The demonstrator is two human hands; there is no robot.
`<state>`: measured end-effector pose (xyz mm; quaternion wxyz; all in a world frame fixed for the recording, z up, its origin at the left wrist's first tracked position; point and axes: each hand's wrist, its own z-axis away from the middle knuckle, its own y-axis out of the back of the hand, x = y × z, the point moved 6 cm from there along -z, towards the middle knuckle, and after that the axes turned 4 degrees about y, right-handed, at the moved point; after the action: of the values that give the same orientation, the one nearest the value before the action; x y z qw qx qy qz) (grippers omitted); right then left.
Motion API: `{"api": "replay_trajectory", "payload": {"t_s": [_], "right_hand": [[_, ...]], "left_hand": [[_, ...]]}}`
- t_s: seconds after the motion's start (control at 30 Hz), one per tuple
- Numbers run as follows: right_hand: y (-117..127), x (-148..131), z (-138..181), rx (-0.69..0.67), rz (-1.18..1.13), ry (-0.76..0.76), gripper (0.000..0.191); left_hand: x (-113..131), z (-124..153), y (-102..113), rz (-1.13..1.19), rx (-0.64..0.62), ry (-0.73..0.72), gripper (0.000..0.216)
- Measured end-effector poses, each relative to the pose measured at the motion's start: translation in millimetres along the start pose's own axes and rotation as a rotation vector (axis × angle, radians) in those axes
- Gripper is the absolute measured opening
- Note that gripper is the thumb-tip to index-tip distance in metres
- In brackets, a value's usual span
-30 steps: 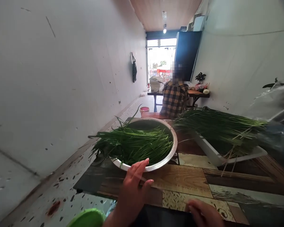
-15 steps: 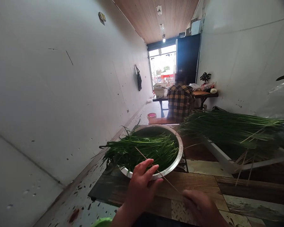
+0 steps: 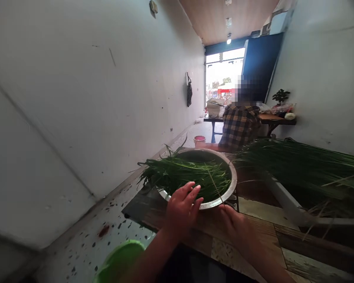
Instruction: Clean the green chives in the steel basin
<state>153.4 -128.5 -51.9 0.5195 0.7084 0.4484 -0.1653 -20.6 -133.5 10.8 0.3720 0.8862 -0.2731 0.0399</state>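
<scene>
My right hand [image 3: 238, 226] is closed on the lower end of a thin wooden skewer [image 3: 214, 181], which slants up and left across the bowl. My left hand [image 3: 183, 206] is at the near rim, its fingers apart with nothing between them; whether it touches the rim I cannot tell. The wide metal bowl [image 3: 233, 177] holds a heap of long green chives [image 3: 177, 173], some hanging over its left edge.
At the right, more long chives [image 3: 301, 157] lie over a white box [image 3: 286, 194] on the wood-patterned table [image 3: 259, 208]. A green bucket [image 3: 118, 255] stands on the floor below left. Farther off, a person in a plaid shirt [image 3: 238, 125] sits by another table [image 3: 283, 121].
The view has swung left. My right hand has moved up toward the bowl, and the skewer has turned steeper, no longer crossing behind my left fingers.
</scene>
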Motion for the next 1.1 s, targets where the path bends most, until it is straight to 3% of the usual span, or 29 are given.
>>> {"api": "replay_trajectory", "payload": {"t_s": [0.1,0.17,0.23,0.4,0.6,0.77,0.9,1.0,1.1], "right_hand": [[0.1,2.0,0.3,0.039,0.175,0.038,0.038],[-3.0,-2.9,-3.5,-0.01,0.262,0.06,0.042],[-6.3,-10.1,-8.5,-0.062,0.316,0.089,0.042],[-0.6,-21.3,-12.7,-0.026,0.339,0.136,0.038],[-1.3,-15.9,-6.6,-0.143,0.198,0.112,0.034],[-2.7,-19.0,-8.0,-0.195,0.063,0.066,0.034],[-2.6,-26.2,-11.3,-0.221,0.003,0.068,0.035],[-2.5,-28.9,-11.2,-0.193,-0.021,0.065,0.035],[-3.8,-28.7,-10.4,-0.165,-0.026,0.067,0.034]], "left_hand": [[-30.8,12.5,-0.6,-0.117,-0.119,0.127,0.028],[-40.2,21.7,-1.6,-0.148,-0.169,0.163,0.032],[-39.5,26.4,-0.5,-0.168,-0.189,0.172,0.035],[-22.0,26.9,8.0,-0.149,-0.23,0.138,0.038],[-9.9,41.4,24.0,-0.016,-0.213,0.061,0.035],[-20.7,20.9,29.7,-0.007,-0.384,0.004,0.03],[-33.9,-23.4,-6.3,-0.27,-0.642,0.024,0.038],[-29.9,-35.4,-46.7,-0.407,-0.885,0.105,0.079],[-17.7,-25.9,-74.4,-0.529,-1.034,0.154,0.117]]}}
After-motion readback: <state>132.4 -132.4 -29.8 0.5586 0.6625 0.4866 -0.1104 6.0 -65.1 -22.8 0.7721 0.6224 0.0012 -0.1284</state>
